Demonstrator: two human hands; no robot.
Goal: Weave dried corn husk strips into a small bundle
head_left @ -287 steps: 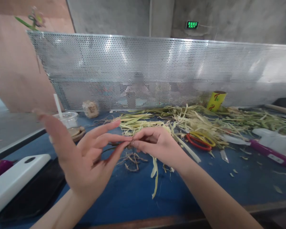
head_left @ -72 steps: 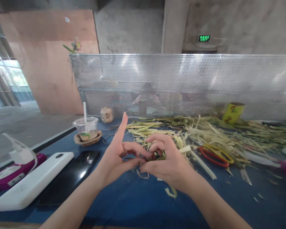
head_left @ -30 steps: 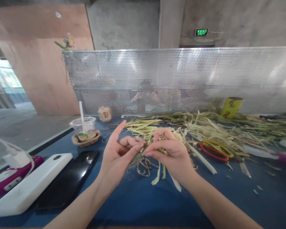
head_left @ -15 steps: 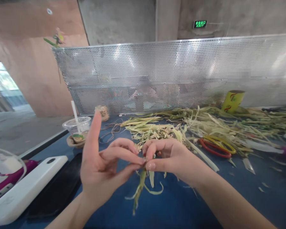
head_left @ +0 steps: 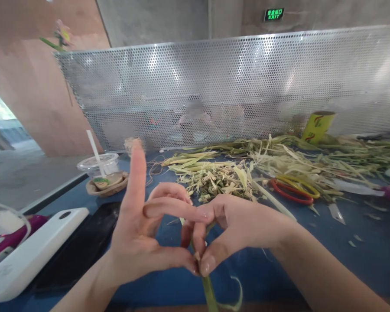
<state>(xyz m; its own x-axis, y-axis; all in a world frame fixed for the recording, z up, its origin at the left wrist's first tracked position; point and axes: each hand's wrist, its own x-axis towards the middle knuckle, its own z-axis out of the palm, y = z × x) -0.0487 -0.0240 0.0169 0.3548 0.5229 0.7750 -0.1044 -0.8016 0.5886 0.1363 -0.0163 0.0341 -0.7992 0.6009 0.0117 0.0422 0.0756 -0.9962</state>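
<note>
A greenish dried husk strip [head_left: 209,292] with a thin curled piece hangs between my hands, close to the table's near edge. My right hand [head_left: 243,225] pinches it between thumb and fingers. My left hand [head_left: 139,234] has its thumb against the strip at the pinch. Its index fingertip rests on my right hand's fingers, apart from the thumb, and its little finger points straight up. My fingers hide the strip's upper part. Just beyond them lies a heap of short husk cuttings [head_left: 219,180].
Long dried leaves [head_left: 289,156] spread at the back right near a yellow roll [head_left: 317,127]. Red-and-yellow-handled scissors [head_left: 292,195] lie at right. At left are a lidded cup [head_left: 99,164], a black phone [head_left: 79,249], and a white power bank [head_left: 42,251]. A perforated metal screen [head_left: 214,86] borders the back.
Both hands have come down nearer with the strip. My left index finger has parted from its thumb and now touches my right hand. The view has tilted slightly downward.
</note>
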